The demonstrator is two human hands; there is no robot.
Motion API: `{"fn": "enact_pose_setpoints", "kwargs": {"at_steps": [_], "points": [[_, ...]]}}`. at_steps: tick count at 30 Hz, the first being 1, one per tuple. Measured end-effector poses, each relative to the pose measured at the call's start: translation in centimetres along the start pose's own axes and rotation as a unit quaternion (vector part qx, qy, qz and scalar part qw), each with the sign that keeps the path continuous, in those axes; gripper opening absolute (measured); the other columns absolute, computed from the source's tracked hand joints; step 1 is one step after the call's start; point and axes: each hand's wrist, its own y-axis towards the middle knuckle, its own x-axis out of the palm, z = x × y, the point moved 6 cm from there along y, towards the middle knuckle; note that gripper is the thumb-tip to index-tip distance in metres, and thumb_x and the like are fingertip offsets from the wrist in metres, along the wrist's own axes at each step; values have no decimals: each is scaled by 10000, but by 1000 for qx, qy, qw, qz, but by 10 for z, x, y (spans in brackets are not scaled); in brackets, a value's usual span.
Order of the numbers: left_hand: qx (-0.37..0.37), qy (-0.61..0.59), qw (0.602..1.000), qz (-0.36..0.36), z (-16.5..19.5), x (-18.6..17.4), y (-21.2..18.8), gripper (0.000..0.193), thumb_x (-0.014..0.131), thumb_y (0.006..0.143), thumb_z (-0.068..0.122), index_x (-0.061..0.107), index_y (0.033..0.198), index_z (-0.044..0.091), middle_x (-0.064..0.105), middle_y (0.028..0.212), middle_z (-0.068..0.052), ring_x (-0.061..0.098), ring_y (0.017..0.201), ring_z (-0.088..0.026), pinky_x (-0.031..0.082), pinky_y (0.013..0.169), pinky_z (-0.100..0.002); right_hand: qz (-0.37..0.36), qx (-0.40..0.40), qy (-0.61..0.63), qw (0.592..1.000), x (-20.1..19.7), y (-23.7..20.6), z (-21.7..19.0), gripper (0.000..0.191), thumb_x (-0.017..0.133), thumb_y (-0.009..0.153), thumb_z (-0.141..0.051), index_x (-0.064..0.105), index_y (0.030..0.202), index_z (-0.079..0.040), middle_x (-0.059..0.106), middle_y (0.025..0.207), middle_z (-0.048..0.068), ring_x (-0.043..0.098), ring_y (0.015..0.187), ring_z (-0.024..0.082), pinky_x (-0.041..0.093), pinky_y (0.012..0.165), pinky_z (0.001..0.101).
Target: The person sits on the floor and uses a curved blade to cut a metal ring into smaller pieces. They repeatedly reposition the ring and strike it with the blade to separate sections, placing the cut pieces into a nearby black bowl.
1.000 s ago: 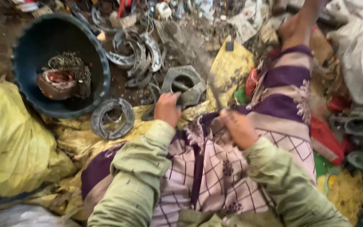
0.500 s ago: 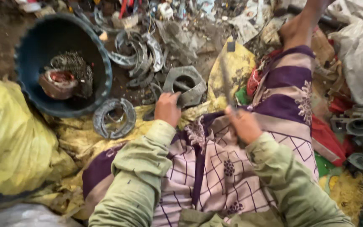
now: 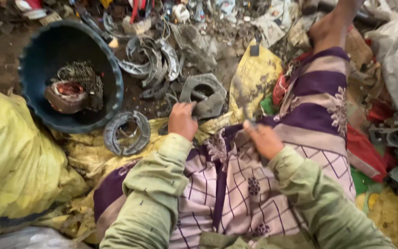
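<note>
I sit on muddy ground covered with scrap metal, torn yellow sacking and rags, my legs in a purple and lilac patterned cloth stretched toward one o'clock. My left hand is curled over the near edge of a grey hexagonal metal casting with a round hole, which lies on the ground just past my knee at twelve o'clock; the fingers are bent together on it, touching it, but it is not lifted. My right hand is closed around a thin dark metal tool that points up toward twelve o'clock, beside the casting; I cannot tell what its tip is. At ten o'clock stands a dark blue round plastic tub, and inside it there are already a rusty red motor core with copper windings and a dark tangled part, so I judge some sorting is done. A grey curved brake shoe ring lies between tub and my left hand, and a heap of more such shoes waits at eleven o'clock, so much is left.
</note>
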Motion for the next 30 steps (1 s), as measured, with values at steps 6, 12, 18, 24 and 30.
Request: {"fn": "enact_pose_setpoints", "kwargs": {"at_steps": [6, 12, 18, 24, 30], "points": [[-7, 17, 1000, -9, -1, 3, 0, 454, 662, 675, -39, 744, 1119, 10, 707, 1044, -194, 624, 1030, -409, 505, 952, -463, 96, -239, 298, 919, -63, -33, -37, 464, 519, 1094, -477, 615, 943, -49, 606, 668, 116, 581, 491, 154, 468, 455, 337], [4, 23, 1000, 3, -4, -2, -1, 461, 663, 667, -39, 744, 1118, 18, 711, 1052, -183, 620, 1035, -413, 504, 964, -462, 28, -180, -14, 983, 14, 26, -17, 549, 531, 1093, -523, 702, 873, -50, 660, 667, 120, 595, 549, 159, 470, 526, 346], [10, 22, 1000, -6, -10, -6, 2, 500, 645, 644, -55, 752, 1125, 27, 710, 1041, -184, 614, 1017, -416, 499, 945, -465, 60, 24, 42, 997, -17, 6, -13, 558, 528, 1030, -532, 676, 831, -32, 605, 588, 78, 553, 459, 159, 425, 410, 357], [5, 26, 1000, 1, -9, -5, 1, 480, 651, 670, -62, 754, 1126, 46, 718, 1055, -173, 624, 1035, -397, 509, 955, -454, 191, -325, 211, 902, -58, -42, -69, 469, 500, 1141, -509, 597, 974, -81, 600, 662, 28, 576, 524, 123, 460, 483, 273], [-7, 18, 1000, 19, -11, -12, 4, 471, 759, 662, 10, 742, 1132, 35, 722, 1036, -179, 639, 1005, -402, 513, 924, -465, -16, -35, -56, 998, 31, 30, -6, 589, 524, 1073, -577, 641, 864, -38, 590, 633, 76, 563, 500, 202, 448, 466, 365]]}}
